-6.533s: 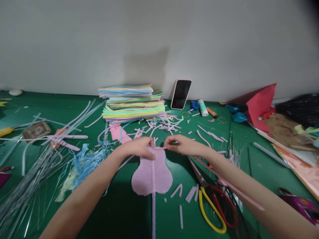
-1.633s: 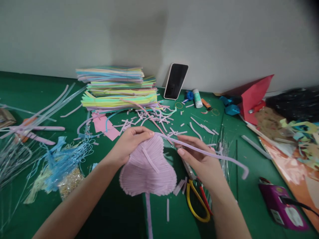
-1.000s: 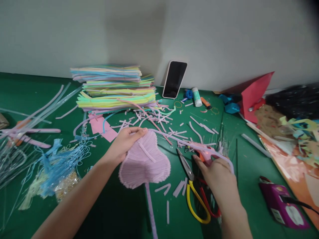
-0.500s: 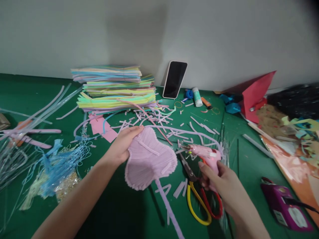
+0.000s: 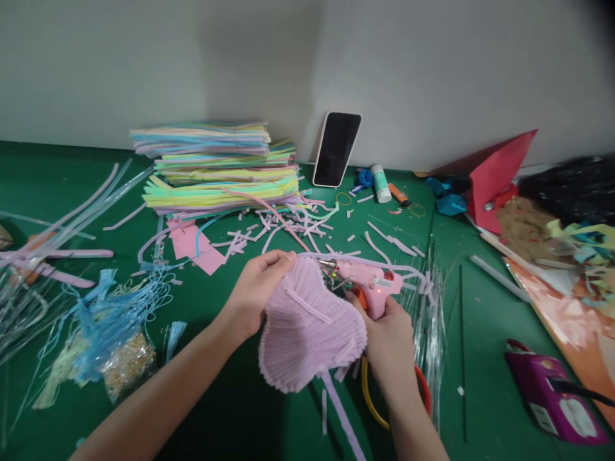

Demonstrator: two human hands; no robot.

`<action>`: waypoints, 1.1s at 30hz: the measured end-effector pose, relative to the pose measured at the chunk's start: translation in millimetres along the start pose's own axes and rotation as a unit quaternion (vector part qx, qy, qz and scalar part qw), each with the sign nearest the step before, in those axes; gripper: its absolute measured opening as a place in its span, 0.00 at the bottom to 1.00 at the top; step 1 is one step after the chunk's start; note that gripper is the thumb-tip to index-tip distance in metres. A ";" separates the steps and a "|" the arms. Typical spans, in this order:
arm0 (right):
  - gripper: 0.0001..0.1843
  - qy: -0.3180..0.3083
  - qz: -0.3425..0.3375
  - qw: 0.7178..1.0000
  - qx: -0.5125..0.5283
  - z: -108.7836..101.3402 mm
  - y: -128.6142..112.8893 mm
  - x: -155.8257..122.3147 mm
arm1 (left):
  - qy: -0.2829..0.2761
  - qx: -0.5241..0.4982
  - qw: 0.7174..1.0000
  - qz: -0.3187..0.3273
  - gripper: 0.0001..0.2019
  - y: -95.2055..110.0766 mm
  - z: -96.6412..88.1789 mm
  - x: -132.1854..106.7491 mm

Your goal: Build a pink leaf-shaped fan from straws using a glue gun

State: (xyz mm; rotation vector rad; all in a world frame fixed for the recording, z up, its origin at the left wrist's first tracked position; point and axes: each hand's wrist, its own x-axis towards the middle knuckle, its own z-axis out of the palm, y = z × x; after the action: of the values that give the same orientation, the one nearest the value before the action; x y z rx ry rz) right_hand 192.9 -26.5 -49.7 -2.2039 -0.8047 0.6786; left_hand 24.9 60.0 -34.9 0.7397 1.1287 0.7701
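Observation:
My left hand (image 5: 257,288) pinches the top edge of a pink fan-shaped piece made of straws (image 5: 310,333), lifted above the green table, with a straw stem hanging down from it. My right hand (image 5: 389,330) grips a pink glue gun (image 5: 368,282) by its handle. The gun's metal nozzle touches the upper edge of the fan, right beside my left fingertips. A long lilac straw (image 5: 384,261) runs from that edge out to the right, over the gun.
A stack of coloured straws (image 5: 218,169) lies at the back, a phone (image 5: 336,148) leaning on the wall beside it. Yellow and red scissors (image 5: 372,397) lie under my right wrist. Cut straw bits litter the green table (image 5: 230,397). A purple device (image 5: 552,397) sits at right.
My right hand let go of the lilac straw, picked up the pink glue gun from the table and brought its nozzle left to the fan's top edge. The fan tilted slightly.

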 end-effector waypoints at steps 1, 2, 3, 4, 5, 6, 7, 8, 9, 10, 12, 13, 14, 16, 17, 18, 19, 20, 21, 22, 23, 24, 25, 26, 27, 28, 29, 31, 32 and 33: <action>0.19 0.001 -0.004 1.000 -0.002 0.3 -0.8 0.5 | 0.000 0.006 1.000 0.007 0.15 -0.8 0.4 -0.5; 0.19 0.003 -0.008 1.000 -0.003 0.6 -1.2 1.1 | -0.001 0.012 1.000 0.012 0.15 -1.3 0.7 -1.0; 0.19 0.004 -0.012 1.000 -0.003 0.9 -1.3 1.7 | -0.002 0.019 1.000 0.017 0.15 -1.6 0.9 -1.5; 0.19 0.007 -0.015 1.000 -0.004 1.2 -1.3 2.3 | -0.004 0.027 0.999 0.021 0.15 -1.7 1.1 -2.0; 0.19 0.009 -0.017 1.000 -0.007 1.5 -1.3 2.8 | -0.006 0.034 0.999 0.026 0.15 -1.6 1.2 -2.5; 0.19 0.011 -0.018 1.000 -0.010 1.8 -1.5 3.2 | -0.008 0.039 0.999 0.030 0.15 -1.6 1.4 -2.9; 0.20 0.011 -0.019 1.000 -0.015 2.1 -1.9 3.4 | -0.011 0.043 0.998 0.033 0.15 -1.5 1.5 -3.3; 0.19 0.010 -0.018 1.000 -0.019 2.4 -2.4 3.6 | -0.014 0.043 0.998 0.036 0.14 -1.4 1.7 -3.6; 0.19 0.008 -0.018 1.000 -0.023 2.6 -3.0 3.6 | -0.018 0.043 0.998 0.037 0.14 -1.4 1.7 -3.8; 0.19 0.006 -0.017 1.000 -0.026 2.9 -3.5 3.6 | -0.021 0.042 0.998 0.038 0.14 -1.5 1.8 -3.9; 0.19 0.003 -0.014 1.000 -0.027 3.2 -3.9 3.5 | -0.025 0.039 0.998 0.037 0.14 -1.8 1.7 -3.7; 0.19 0.003 -0.013 1.000 -0.027 3.3 -3.8 3.5 | -0.028 0.038 0.998 0.038 0.14 -2.0 1.6 -3.4; 0.19 0.003 -0.013 1.000 -0.025 3.4 -3.6 3.5 | -0.030 0.037 0.998 0.038 0.14 -2.3 1.4 -3.1; 0.19 0.001 -0.014 1.000 -0.020 3.5 -3.2 3.4 | -0.036 0.037 0.998 0.041 0.14 -3.1 0.8 -2.1; 0.19 0.000 -0.015 1.000 -0.016 3.5 -3.2 3.3 | -0.038 0.038 0.998 0.042 0.14 -3.5 0.4 -1.6; 0.19 -0.002 -0.015 1.000 -0.011 3.5 -3.4 3.1 | -0.038 0.039 0.998 0.042 0.14 -4.0 0.1 -1.1; 0.19 -0.003 -0.015 1.000 -0.007 3.4 -3.8 2.9 | -0.037 0.041 0.998 0.043 0.14 -4.3 -0.2 -0.7; 0.19 -0.003 -0.014 1.000 -0.005 3.4 -4.4 2.7 | -0.036 0.042 0.998 0.043 0.14 -4.5 -0.4 -0.5; 0.19 -0.001 -0.014 1.000 -0.004 3.3 -5.0 2.5 | -0.034 0.044 0.998 0.043 0.13 -4.5 -0.6 -0.5; 0.19 0.001 -0.014 1.000 -0.004 3.3 -5.7 2.2 | -0.032 0.046 0.998 0.042 0.13 -4.3 -0.6 -0.6; 0.19 0.001 -0.013 1.000 -0.005 3.2 -6.3 2.0 | -0.030 0.046 0.998 0.042 0.13 -4.0 -0.5 -0.9; 0.19 0.001 -0.012 1.000 -0.004 3.2 -6.8 1.8 | -0.029 0.047 0.998 0.041 0.13 -3.6 -0.3 -1.1; 0.19 0.001 -0.012 1.000 -0.003 3.2 -7.2 1.6 | -0.027 0.047 0.998 0.041 0.13 -3.1 -0.1 -1.4; 0.19 0.000 -0.013 1.000 0.000 3.2 -7.5 1.4 | -0.025 0.047 0.998 0.042 0.13 -2.7 0.2 -1.5; 0.19 0.000 -0.013 1.000 0.003 3.1 -7.7 1.2 | -0.024 0.047 0.998 0.041 0.13 -2.3 0.4 -1.5; 0.19 0.001 -0.014 1.000 0.005 3.0 -8.0 1.1 | -0.023 0.048 0.998 0.041 0.13 -2.0 0.6 -1.5; 0.18 0.003 -0.014 1.000 0.005 2.8 -8.2 1.0 | -0.022 0.049 0.998 0.042 0.14 -1.8 0.7 -1.3; 0.18 0.004 -0.011 1.000 0.002 2.2 -9.0 0.9 | -0.019 0.050 0.998 0.044 0.14 -1.6 0.8 -1.0; 0.18 0.004 -0.007 1.000 0.000 1.8 -9.6 0.9 | -0.019 0.051 0.998 0.045 0.13 -1.6 0.8 -0.9; 0.17 0.003 -0.003 1.000 -0.001 1.5 -10.3 0.9 | -0.018 0.052 0.997 0.046 0.13 -1.6 0.8 -0.8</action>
State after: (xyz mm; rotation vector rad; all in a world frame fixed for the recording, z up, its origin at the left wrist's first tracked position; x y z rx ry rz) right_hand 188.9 -19.3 -43.2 -2.2036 -0.8093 0.6690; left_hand 25.8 58.4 -35.6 0.8947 1.1138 0.7767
